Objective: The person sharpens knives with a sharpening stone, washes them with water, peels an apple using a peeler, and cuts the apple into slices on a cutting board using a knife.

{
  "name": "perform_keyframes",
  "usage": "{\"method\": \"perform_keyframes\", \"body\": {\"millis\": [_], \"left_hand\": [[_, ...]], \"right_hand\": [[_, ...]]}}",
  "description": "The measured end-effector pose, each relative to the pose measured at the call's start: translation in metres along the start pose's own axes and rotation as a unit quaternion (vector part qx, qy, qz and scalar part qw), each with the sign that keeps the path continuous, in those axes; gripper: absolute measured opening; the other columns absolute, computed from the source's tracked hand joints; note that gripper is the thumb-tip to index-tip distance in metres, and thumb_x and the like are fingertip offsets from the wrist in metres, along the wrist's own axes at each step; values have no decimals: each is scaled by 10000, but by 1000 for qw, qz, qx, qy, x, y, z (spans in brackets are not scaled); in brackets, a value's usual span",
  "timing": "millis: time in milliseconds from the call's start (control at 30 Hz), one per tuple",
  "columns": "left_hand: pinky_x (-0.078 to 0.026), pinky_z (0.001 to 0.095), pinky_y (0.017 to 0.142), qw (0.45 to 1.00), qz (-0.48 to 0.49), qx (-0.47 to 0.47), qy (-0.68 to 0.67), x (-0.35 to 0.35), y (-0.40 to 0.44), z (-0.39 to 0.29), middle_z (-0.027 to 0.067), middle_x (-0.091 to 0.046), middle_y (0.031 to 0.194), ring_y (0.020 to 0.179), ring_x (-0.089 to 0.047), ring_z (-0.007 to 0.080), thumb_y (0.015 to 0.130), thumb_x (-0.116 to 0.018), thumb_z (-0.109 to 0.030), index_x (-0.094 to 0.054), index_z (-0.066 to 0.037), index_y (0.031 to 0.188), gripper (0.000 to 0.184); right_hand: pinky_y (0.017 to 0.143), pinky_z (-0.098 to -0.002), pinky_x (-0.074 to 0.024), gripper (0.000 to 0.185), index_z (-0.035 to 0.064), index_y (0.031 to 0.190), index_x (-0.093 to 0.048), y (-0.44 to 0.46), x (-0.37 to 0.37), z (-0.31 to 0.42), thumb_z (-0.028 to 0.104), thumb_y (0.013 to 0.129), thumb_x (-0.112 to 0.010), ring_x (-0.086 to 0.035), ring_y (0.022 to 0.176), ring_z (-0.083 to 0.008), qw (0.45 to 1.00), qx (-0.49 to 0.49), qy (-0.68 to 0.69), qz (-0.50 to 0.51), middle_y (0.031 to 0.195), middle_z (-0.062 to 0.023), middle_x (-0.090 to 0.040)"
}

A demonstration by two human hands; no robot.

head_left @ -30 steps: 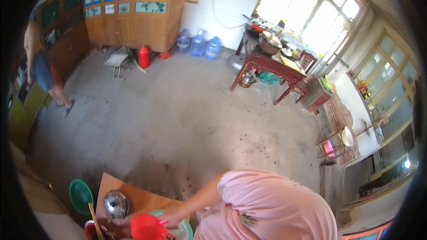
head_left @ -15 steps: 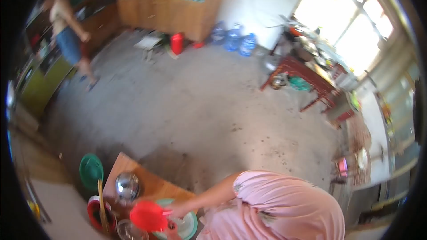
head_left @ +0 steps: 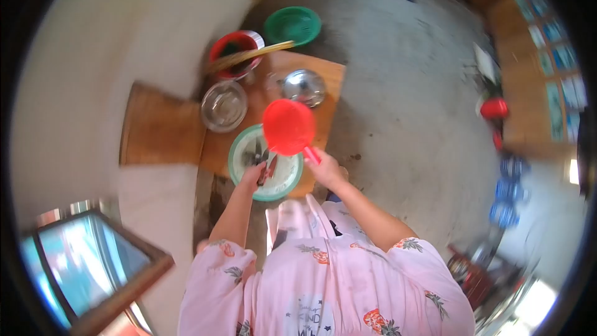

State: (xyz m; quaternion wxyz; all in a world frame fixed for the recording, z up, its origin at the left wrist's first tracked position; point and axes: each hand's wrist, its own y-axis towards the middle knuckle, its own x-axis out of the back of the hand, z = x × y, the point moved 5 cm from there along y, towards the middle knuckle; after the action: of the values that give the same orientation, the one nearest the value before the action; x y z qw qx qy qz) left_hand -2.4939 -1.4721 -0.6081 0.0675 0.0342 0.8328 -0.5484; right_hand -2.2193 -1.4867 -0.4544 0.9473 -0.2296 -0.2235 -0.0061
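Visibly, the fingers of the right hand (head_left: 324, 169) are clamped on the red dipper (head_left: 288, 127); whether those of the left hand (head_left: 253, 174), over the green-rimmed basin (head_left: 287, 180), are closed cannot be told. The dipper is held partly above the basin, near a metal lid (head_left: 304, 89) on the worktop (head_left: 334, 78).

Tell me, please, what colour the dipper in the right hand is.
The dipper is red; it shows best in the head view.

Red dipper (head_left: 289, 126), green-rimmed white basin (head_left: 287, 175)
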Motion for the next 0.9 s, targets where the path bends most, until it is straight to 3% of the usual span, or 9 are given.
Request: {"method": "perform_keyframes", "body": {"millis": [100, 167, 333, 467, 567, 733, 900], "left_hand": [[-382, 252, 435, 997, -54, -56, -2, -6, -15, 14, 57, -616, 714, 541, -533, 109, 919, -537, -290, -582, -51, 909, 244], [-380, 249, 447, 991, -99, -87, -18, -18, -38, 16, 64, -618, 737, 544, -523, 113, 913, -546, -284, -582, -38, 960, 253], [-389, 249, 450, 985, -128, -108, -42, -31, -74, 31, 82, -631, 772, 562, -546, 117, 890, -578, -288, -572, -15, 1008, 298], [-397, 266, 436, 981, -132, -138, -42, -20, -80, 44, 86, -643, 785, 568, -577, 137, 885, -577, -262, -562, -9, 1007, 281], [-401, 279, 427, 979, -152, -132, -21, -12, -86, 50, 83, -641, 771, 562, -572, 139, 879, -577, -260, -560, -17, 1011, 277], [-406, 291, 420, 978, -158, -122, -57, 1, -68, 64, 83, -634, 755, 556, -564, 137, 868, -587, -265, -557, -25, 1015, 283], [-436, 301, 447, 967, -214, -104, -90, -6, -56, 57, 100, -635, 760, 551, -562, 152, 862, -597, -266, -553, -10, 1013, 300]], "right_hand": [[613, -339, -513, 472, 73, 1253, -520, 19, -2, -24, 288, 847, -628, -639, 707, -231, 999, 40, -20, 30, 985, -169, -646], [441, -254, -441, 466, 65, 1252, -508, 30, -3, -25, 240, 843, -645, -516, 482, -118, 990, -20, 65, 123, 794, -56, -604], [420, -231, -409, 370, 21, 1105, -482, 39, -11, -9, 199, 830, -653, -487, 474, -95, 966, -111, 120, 200, 729, -41, -566], [439, -252, -422, 366, -9, 1066, -474, 54, -43, -1, 168, 801, -656, -522, 517, -111, 957, -116, 122, 236, 760, -92, -609], [425, -242, -400, 297, 25, 992, -475, 68, -65, 15, 172, 804, -652, -499, 490, -103, 955, -109, 103, 255, 729, -53, -587], [417, -243, -400, 289, 8, 995, -468, 117, -105, 51, 171, 820, -630, -498, 465, -126, 942, -91, 106, 304, 761, -110, -634], [411, -240, -409, 340, -2, 1011, -445, 199, -157, 81, 182, 809, -647, -513, 458, -140, 935, -98, 93, 328, 770, -114, -625]]}}
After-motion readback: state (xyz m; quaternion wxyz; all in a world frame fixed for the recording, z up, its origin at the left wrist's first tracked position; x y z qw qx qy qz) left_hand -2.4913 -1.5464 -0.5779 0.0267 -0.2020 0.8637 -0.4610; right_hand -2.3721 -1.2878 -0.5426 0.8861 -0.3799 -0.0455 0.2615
